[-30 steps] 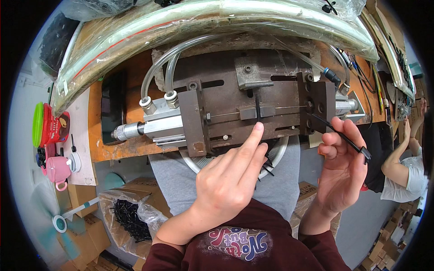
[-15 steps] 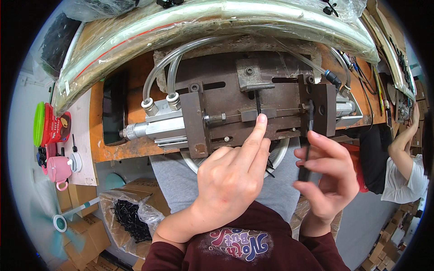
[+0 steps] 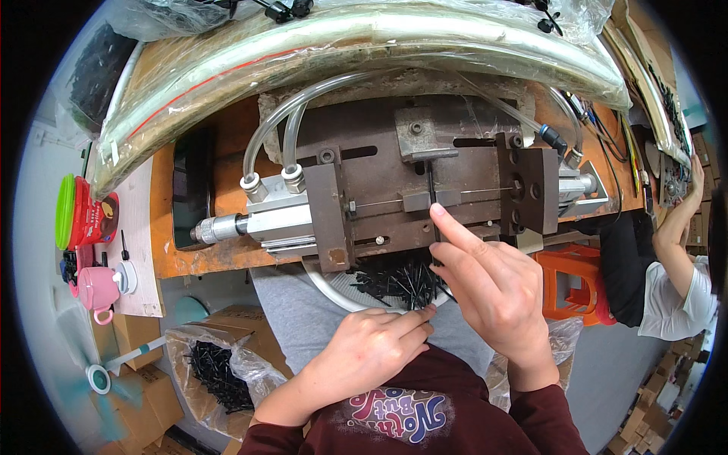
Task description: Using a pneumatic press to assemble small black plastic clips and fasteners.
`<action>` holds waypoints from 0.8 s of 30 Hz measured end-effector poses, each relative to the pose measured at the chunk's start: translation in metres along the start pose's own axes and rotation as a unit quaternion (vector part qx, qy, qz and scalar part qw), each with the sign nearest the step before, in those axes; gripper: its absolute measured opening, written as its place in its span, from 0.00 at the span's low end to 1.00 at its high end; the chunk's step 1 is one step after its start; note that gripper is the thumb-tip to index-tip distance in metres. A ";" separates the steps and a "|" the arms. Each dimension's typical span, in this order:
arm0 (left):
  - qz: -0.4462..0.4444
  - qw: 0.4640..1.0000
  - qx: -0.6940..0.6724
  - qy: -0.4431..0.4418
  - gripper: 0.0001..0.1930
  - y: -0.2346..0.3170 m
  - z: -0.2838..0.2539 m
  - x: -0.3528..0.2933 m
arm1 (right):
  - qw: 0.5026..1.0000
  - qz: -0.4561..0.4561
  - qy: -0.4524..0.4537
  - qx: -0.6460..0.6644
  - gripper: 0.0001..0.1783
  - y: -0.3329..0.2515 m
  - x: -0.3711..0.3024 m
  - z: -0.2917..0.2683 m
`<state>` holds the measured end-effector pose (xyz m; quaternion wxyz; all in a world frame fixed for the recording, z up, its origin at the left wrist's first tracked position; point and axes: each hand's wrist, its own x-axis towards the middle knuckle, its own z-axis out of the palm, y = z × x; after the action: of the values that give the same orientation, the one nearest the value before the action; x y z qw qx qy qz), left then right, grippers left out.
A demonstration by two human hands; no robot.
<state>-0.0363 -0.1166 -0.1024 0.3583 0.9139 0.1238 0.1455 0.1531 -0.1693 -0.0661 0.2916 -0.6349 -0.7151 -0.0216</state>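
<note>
A dark metal clamping fixture [image 3: 379, 227] sits across the bench edge. A thin black rod [image 3: 431, 182] stands between its two small jaw blocks [image 3: 451, 197], below a bolted metal stop [image 3: 416, 136]. My right hand [image 3: 497, 299] holds the rod's near end between closed fingers, its index fingertip at the jaws. On my lap, under the fixture, a white round basket [image 3: 334, 292] contains many thin black pieces [image 3: 390, 282]. At the basket's near rim is my left hand [image 3: 371, 353], fingers pressed together against the pieces; what they grip is hidden.
Clear air hoses [image 3: 262, 125] loop from the left cylinder [image 3: 280, 224]. Plastic-wrapped white strips [image 3: 364, 38] arch behind. A bag of black parts [image 3: 216, 371] stands in a box at lower left, an orange stool [image 3: 565, 277] at right. Another person's arm [image 3: 682, 205] shows far right.
My left hand has dropped from the jaws to the basket. My right hand has moved left to the jaws; the dark rod it held upright at the right is now at the jaws.
</note>
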 end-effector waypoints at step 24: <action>-0.127 0.975 0.154 -0.098 0.29 -0.085 0.117 -0.059 | 0.965 -0.047 0.125 0.226 0.14 0.002 -0.047 0.036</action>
<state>-0.0599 -0.1476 -0.2537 0.2396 0.9446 0.2238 -0.0126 0.1419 -0.1967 -0.1175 0.5134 -0.5105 -0.6881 0.0477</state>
